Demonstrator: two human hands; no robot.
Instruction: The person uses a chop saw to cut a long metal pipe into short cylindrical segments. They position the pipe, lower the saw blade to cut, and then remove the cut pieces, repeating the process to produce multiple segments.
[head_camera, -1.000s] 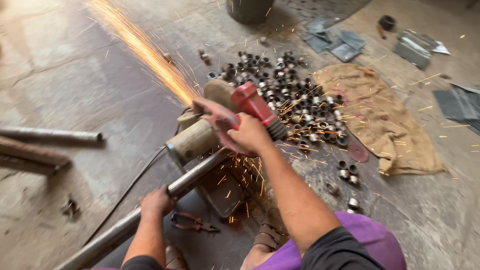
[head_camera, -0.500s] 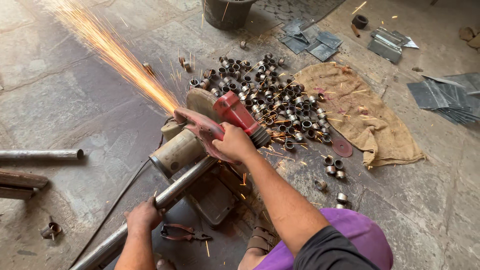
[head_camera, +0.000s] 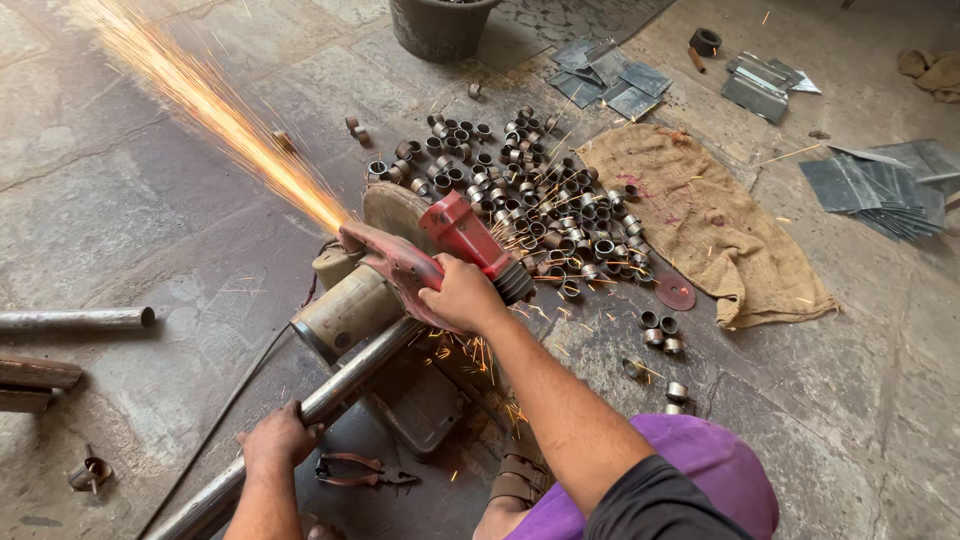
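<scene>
Head view of a cut in progress on a stone floor (head_camera: 120, 210). The right hand (head_camera: 462, 296) is closed around the red handle of a chop saw (head_camera: 400, 265) and bears down on it; the left hand (head_camera: 280, 437) is wrapped around a long steel pipe (head_camera: 330, 395) that runs from the lower left up under the blade, where it meets the saw's base. A stream of sparks (head_camera: 215, 110) leaves the cut toward the upper left, and smaller sparks scatter near the forearm and the sandalled foot (head_camera: 515, 478) just beside the base. Probable hazards, judged from this arrangement: the pipe appears steadied by hand, so a snagging blade could twist or kick it out of the left grip; both hands are bare, and hot fragments could burn the skin or the foot. A pile of cut rings (head_camera: 520, 195) lies just beyond the saw, and loose ones could roll underfoot. The burlap sack (head_camera: 700, 225) at the right lies away from the main spark stream, yet stray sparks fall near it and might scorch it. Pliers (head_camera: 360, 470) rest near the left hand, and more pipes (head_camera: 70, 320) lie at the left edge.
</scene>
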